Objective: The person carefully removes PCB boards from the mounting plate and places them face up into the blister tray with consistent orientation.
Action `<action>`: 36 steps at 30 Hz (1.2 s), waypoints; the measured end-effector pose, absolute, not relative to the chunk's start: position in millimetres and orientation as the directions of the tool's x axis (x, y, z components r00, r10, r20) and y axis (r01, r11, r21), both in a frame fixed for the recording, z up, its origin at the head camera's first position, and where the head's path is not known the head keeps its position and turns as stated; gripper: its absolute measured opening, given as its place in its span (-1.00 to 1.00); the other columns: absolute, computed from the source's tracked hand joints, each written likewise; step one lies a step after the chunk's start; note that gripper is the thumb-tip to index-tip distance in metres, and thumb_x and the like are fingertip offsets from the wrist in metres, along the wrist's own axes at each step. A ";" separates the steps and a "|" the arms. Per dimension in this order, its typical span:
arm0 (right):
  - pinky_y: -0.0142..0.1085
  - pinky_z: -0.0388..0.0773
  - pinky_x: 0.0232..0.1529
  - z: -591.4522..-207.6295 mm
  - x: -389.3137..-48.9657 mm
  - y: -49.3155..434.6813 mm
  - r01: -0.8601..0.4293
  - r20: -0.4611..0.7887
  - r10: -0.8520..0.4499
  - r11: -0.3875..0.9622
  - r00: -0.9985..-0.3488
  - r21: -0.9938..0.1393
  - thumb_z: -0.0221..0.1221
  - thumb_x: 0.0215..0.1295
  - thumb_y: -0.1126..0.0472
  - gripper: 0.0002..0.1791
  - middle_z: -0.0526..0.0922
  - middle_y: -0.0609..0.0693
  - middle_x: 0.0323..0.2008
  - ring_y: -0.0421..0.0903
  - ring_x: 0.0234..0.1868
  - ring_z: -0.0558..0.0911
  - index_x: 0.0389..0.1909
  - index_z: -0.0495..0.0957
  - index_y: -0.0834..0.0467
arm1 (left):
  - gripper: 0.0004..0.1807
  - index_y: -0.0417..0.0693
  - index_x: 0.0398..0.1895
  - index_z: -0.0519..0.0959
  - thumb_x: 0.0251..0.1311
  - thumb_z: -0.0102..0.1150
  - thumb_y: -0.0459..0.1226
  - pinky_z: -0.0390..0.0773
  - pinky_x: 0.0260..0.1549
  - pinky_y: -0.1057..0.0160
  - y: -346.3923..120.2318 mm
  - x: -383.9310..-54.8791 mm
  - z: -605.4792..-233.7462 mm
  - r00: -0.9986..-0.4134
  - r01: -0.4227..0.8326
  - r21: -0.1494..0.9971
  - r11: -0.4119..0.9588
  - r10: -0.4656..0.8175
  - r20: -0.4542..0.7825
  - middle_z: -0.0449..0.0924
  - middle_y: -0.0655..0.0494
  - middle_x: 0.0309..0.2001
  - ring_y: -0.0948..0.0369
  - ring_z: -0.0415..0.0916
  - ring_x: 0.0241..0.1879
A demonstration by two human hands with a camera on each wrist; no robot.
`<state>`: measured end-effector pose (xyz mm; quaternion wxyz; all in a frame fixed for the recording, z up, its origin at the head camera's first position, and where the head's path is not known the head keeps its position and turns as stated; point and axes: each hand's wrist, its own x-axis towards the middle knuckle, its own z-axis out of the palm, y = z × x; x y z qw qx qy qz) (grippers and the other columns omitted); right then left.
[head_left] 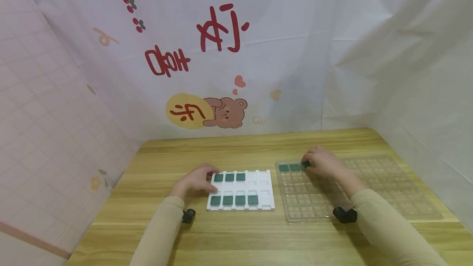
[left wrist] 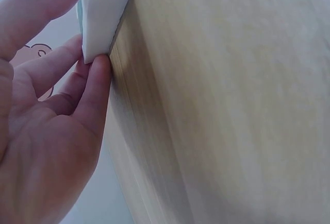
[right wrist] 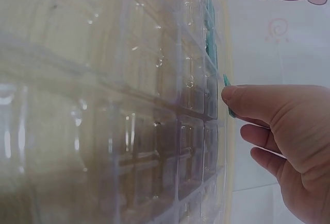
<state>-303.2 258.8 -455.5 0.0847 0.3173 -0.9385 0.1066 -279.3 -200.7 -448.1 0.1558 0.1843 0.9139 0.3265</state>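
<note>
My right hand [head_left: 323,162] pinches a small green chip [head_left: 305,164] between thumb and fingers over the back row of a clear plastic tray [head_left: 310,208]. In the right wrist view the chip [right wrist: 226,81] stands edge-on at the thumb tip, close by the tray's rim. Two more green chips [head_left: 294,167] sit in that back row, left of the fingers. The left hand [head_left: 197,179] holds the left side of a white tray [head_left: 264,178], thumb toward the front and fingers at the back corner. Three green chips lie in its back row, several in the front row.
More clear compartments [head_left: 391,184] extend right, past my right forearm. A black wrist camera [head_left: 345,215] hangs by the right sleeve, another [head_left: 189,216] by the left. Behind the wooden table [head_left: 236,237] hangs a printed white cloth [head_left: 288,65].
</note>
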 end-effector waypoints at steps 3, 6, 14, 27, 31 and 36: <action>0.05 0.50 0.00 -456.2 -303.0 258.7 -0.615 0.229 -0.579 0.775 -0.783 -0.143 0.46 0.02 0.33 -0.76 0.65 0.03 -0.23 0.13 -0.11 0.59 -0.25 0.69 0.18 | -0.31 -0.25 0.15 0.54 -0.13 0.60 -0.32 0.44 0.14 0.00 -200.6 -278.8 -448.1 -0.881 0.243 0.658 0.713 0.446 -0.158 0.46 -0.07 0.11 0.03 0.43 0.07; 0.04 0.51 -0.02 -456.0 -301.9 258.5 -0.616 0.229 -0.580 0.774 -0.782 -0.145 0.46 0.02 0.33 -0.76 0.66 0.03 -0.24 0.13 -0.12 0.58 -0.25 0.69 0.18 | -0.31 -0.27 0.15 0.53 -0.13 0.60 -0.33 0.44 0.15 -0.01 -200.7 -278.8 -447.9 -0.879 0.248 0.661 0.708 0.452 -0.155 0.45 -0.09 0.11 0.01 0.43 0.08; 0.04 0.51 -0.02 -454.9 -300.8 258.3 -0.622 0.232 -0.585 0.771 -0.777 -0.138 0.46 0.01 0.36 -0.76 0.66 0.03 -0.25 0.13 -0.12 0.58 -0.26 0.69 0.20 | -0.31 -0.26 0.16 0.53 -0.12 0.59 -0.33 0.42 0.17 -0.01 -200.3 -279.3 -448.3 -0.880 0.239 0.664 0.708 0.448 -0.161 0.44 -0.09 0.13 0.00 0.42 0.11; 0.04 0.51 -0.01 -455.2 -302.2 256.7 -0.612 0.226 -0.579 0.782 -0.784 -0.121 0.46 0.00 0.35 -0.75 0.66 0.03 -0.24 0.13 -0.12 0.59 -0.26 0.69 0.18 | -0.31 -0.22 0.15 0.54 -0.13 0.60 -0.32 0.43 0.16 0.02 -199.3 -278.9 -448.4 -0.885 0.227 0.661 0.715 0.435 -0.167 0.45 -0.04 0.12 0.03 0.43 0.10; 0.03 0.51 -0.02 -454.2 -302.0 256.2 -0.614 0.223 -0.582 0.782 -0.782 -0.110 0.46 0.00 0.35 -0.75 0.65 0.02 -0.25 0.12 -0.13 0.59 -0.26 0.69 0.18 | -0.31 -0.22 0.15 0.54 -0.13 0.60 -0.31 0.43 0.15 0.01 -200.1 -279.4 -448.7 -0.884 0.233 0.658 0.716 0.437 -0.163 0.44 -0.05 0.13 0.03 0.43 0.09; 0.04 0.52 -0.03 -453.3 -301.3 255.4 -0.612 0.224 -0.581 0.783 -0.783 -0.109 0.46 0.01 0.35 -0.75 0.66 0.03 -0.24 0.13 -0.12 0.59 -0.25 0.69 0.17 | -0.31 -0.20 0.15 0.55 -0.13 0.61 -0.31 0.43 0.16 0.02 -200.4 -279.9 -449.1 -0.887 0.227 0.658 0.718 0.432 -0.164 0.44 -0.04 0.13 0.03 0.43 0.10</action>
